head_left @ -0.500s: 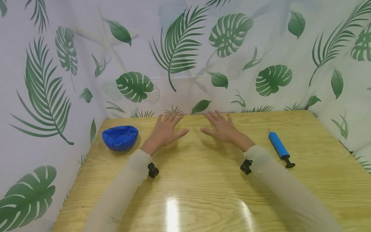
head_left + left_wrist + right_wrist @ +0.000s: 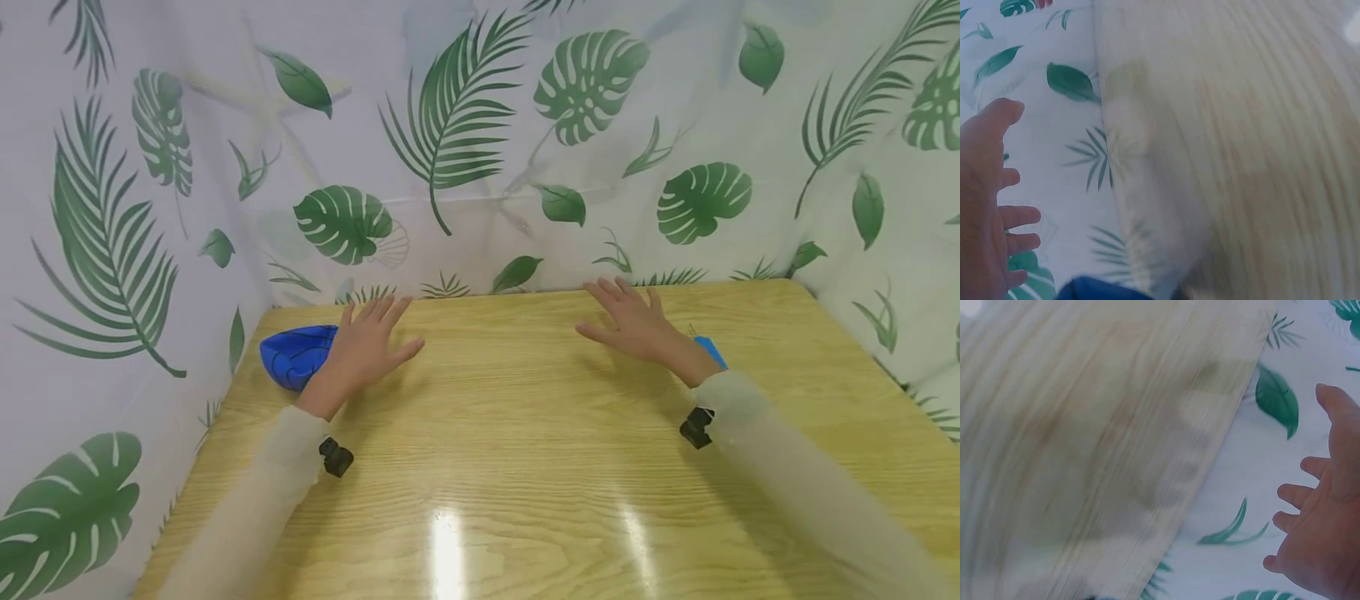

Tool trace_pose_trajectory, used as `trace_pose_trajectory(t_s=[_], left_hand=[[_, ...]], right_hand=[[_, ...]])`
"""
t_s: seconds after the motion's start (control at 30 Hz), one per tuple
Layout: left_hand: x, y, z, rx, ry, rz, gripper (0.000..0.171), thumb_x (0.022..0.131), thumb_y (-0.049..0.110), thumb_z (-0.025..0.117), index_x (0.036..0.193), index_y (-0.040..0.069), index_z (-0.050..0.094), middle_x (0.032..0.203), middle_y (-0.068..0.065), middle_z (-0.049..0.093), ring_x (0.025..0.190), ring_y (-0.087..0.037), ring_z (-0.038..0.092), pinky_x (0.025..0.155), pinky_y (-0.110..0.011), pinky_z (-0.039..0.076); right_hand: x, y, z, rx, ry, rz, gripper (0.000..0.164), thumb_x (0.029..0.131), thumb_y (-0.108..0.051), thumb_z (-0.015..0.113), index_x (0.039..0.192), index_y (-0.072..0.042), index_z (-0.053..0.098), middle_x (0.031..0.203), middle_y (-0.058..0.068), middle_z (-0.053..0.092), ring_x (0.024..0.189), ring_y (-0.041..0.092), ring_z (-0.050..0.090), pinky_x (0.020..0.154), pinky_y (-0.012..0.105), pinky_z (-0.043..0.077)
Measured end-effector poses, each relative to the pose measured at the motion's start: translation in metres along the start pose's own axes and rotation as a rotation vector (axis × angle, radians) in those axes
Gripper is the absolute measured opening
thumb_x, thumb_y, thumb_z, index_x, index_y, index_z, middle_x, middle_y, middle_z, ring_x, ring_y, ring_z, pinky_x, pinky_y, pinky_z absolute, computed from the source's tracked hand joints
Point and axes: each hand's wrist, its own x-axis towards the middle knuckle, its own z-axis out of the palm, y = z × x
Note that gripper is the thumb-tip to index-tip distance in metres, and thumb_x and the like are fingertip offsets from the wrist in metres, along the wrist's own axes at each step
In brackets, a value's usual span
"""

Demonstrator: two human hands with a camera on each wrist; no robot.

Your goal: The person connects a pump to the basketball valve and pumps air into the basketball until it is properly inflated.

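Observation:
In the head view a deflated blue ball with black lines [image 2: 288, 354] lies at the far left of the table, partly covered by my left hand [image 2: 363, 350]. That hand is over the table with fingers spread and nothing in it. My right hand [image 2: 633, 321] is stretched out the same way on the right side, also holding nothing. Behind its wrist shows the tip of a blue hand pump [image 2: 711, 352], the rest hidden by the forearm. The left wrist view catches the ball's blue edge [image 2: 1100, 289] at the bottom, below the spread fingers.
The wooden table [image 2: 480, 433] ends at a white cloth with green leaves [image 2: 450, 250] along its back, and the cloth continues up both sides. Each wrist wears a small black camera, one on the left [image 2: 335, 457] and one on the right [image 2: 697, 427].
Both hands have moved apart, the left one leftward over the ball and the right one rightward toward the pump. The right forearm now covers most of the pump, which was fully visible before.

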Motion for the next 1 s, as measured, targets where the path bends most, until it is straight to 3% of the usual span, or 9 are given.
trace_pose_trajectory(t_s=[0.2,0.4,0.7,0.8,0.83,1.0], left_hand=[[-0.025,-0.032,-0.008,-0.003,0.026,-0.047,0.084,0.097,0.061,0.056,0.163,0.020,0.024,0.161,-0.016,0.040,0.149,-0.038,0.035,0.122,-0.068,0.012],[-0.045,-0.056,-0.014,0.011,0.042,-0.077,0.091,0.094,0.059,0.063,0.164,0.019,0.021,0.155,-0.019,0.047,0.145,-0.040,0.041,0.121,-0.069,0.011],[-0.056,-0.069,-0.011,0.019,0.043,-0.085,0.089,0.089,0.051,0.073,0.157,0.005,0.036,0.138,-0.029,0.059,0.129,-0.046,0.055,0.119,-0.068,0.021],[-0.058,-0.072,-0.007,0.024,0.068,-0.074,0.086,0.086,0.049,0.077,0.151,0.003,0.043,0.133,-0.029,0.063,0.124,-0.046,0.060,0.116,-0.067,0.027],[-0.059,-0.072,-0.007,0.023,0.078,-0.070,0.084,0.086,0.047,0.078,0.149,0.003,0.046,0.131,-0.029,0.064,0.122,-0.046,0.061,0.116,-0.066,0.028],[-0.060,-0.072,-0.004,0.025,0.116,-0.049,0.075,0.084,0.041,0.082,0.140,0.000,0.055,0.126,-0.029,0.067,0.118,-0.046,0.063,0.115,-0.065,0.032]], right_hand=[[-0.019,0.034,-0.012,-0.034,-0.003,0.046,0.083,0.101,-0.053,0.056,0.162,-0.009,0.021,0.166,0.025,0.022,0.152,0.052,0.013,0.111,0.081,0.003],[-0.043,0.067,-0.022,-0.082,-0.032,0.112,0.088,0.100,-0.044,0.063,0.161,0.000,0.016,0.161,0.035,0.023,0.146,0.057,0.019,0.105,0.083,0.016],[-0.073,0.094,-0.029,-0.091,-0.130,0.187,0.095,0.100,-0.041,0.065,0.155,0.016,0.012,0.149,0.049,0.027,0.132,0.067,0.032,0.099,0.079,0.034],[-0.077,0.097,-0.030,-0.123,-0.161,0.203,0.093,0.100,-0.042,0.063,0.149,0.024,0.019,0.140,0.052,0.038,0.128,0.067,0.037,0.098,0.074,0.040],[-0.079,0.099,-0.030,-0.128,-0.175,0.204,0.092,0.100,-0.042,0.062,0.147,0.026,0.021,0.131,0.050,0.047,0.123,0.065,0.044,0.097,0.072,0.042],[-0.087,0.102,-0.031,-0.128,-0.215,0.204,0.085,0.100,-0.043,0.063,0.135,0.030,0.039,0.119,0.044,0.060,0.107,0.055,0.062,0.090,0.063,0.051]])
